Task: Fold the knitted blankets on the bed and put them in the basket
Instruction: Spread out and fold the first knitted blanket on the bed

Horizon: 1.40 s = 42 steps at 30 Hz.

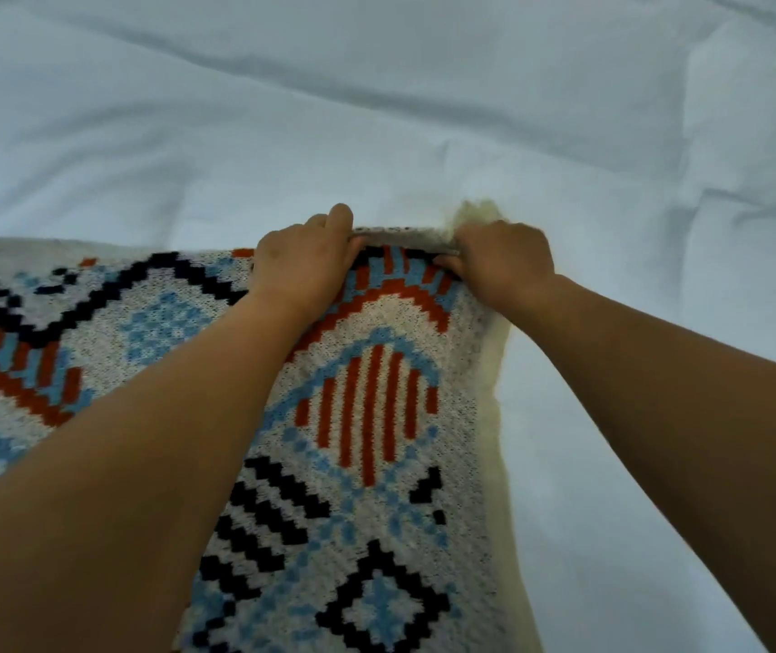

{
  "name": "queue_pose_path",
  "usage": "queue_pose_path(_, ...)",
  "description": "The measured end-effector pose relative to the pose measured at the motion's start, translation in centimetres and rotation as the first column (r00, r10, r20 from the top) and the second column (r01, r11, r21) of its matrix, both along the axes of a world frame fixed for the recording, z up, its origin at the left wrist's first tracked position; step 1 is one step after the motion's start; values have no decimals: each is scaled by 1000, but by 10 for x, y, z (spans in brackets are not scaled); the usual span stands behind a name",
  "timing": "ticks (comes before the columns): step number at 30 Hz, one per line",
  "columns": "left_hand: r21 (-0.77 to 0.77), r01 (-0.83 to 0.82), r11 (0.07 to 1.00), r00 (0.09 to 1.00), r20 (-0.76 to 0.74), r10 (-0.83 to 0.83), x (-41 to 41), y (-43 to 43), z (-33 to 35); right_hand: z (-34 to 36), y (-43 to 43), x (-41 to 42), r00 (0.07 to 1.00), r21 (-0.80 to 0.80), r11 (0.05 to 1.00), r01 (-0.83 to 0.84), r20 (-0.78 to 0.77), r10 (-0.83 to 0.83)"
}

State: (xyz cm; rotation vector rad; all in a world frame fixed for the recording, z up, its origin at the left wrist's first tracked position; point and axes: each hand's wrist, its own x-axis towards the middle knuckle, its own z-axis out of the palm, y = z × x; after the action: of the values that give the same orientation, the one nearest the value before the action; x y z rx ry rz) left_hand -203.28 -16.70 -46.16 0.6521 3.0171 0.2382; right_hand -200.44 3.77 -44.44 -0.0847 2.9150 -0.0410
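A knitted blanket [367,417] with a cream ground and blue, rust-red and black geometric patterns lies spread on the bed, reaching from the left edge to the bottom of the view. My left hand [303,256] grips its far edge, fingers curled over the hem. My right hand [501,261] pinches the same far edge at the right corner, where a cream fringe tuft sticks out. The two hands are close together. No basket is visible.
The white bed cover [376,110] with soft wrinkles fills the far half and the right side of the view. A cream fringe runs down the blanket's right edge [501,464].
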Motion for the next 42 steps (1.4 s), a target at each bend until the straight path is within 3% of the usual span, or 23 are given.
queue_pose_path(7, 9, 155, 988, 985, -71, -154, -26, 130, 15, 23, 128, -5, 989, 191, 971, 143, -3, -145)
queue_pose_path(12, -64, 258, 964, 965, -34, -261, -23, 202, -9, 7, 191, 10, 967, 184, 952, 247, 13, -253)
queue_pose_path(16, -137, 196, 971, 978, -44, -204, -25, 206, -38, -25, 187, 13, 961, 86, 959, 271, -88, -264)
queue_pose_path(19, -145, 150, 978, 987, -29, -156, -22, 203, -42, -34, 178, 19, 957, 115, 962, 249, -180, -226)
queue_pose_path(24, -172, 143, 975, 989, 3, -145, -21, 206, -42, -44, 170, 28, 945, 100, 952, 288, -192, -266)
queue_pose_path(30, -22, 147, 989, 986, -76, -148, -14, 187, -18, -37, 149, 52, 927, 12, 951, 309, -226, -298)
queue_pose_path(38, -14, 171, 985, 984, 43, -170, 69, 154, -1, -29, 86, 124, 929, -117, 935, 334, -126, -348)
queue_pose_path(42, 77, 211, 974, 959, 176, -222, 166, 134, -1, -26, 52, 194, 841, -206, 823, 529, -3, -541)
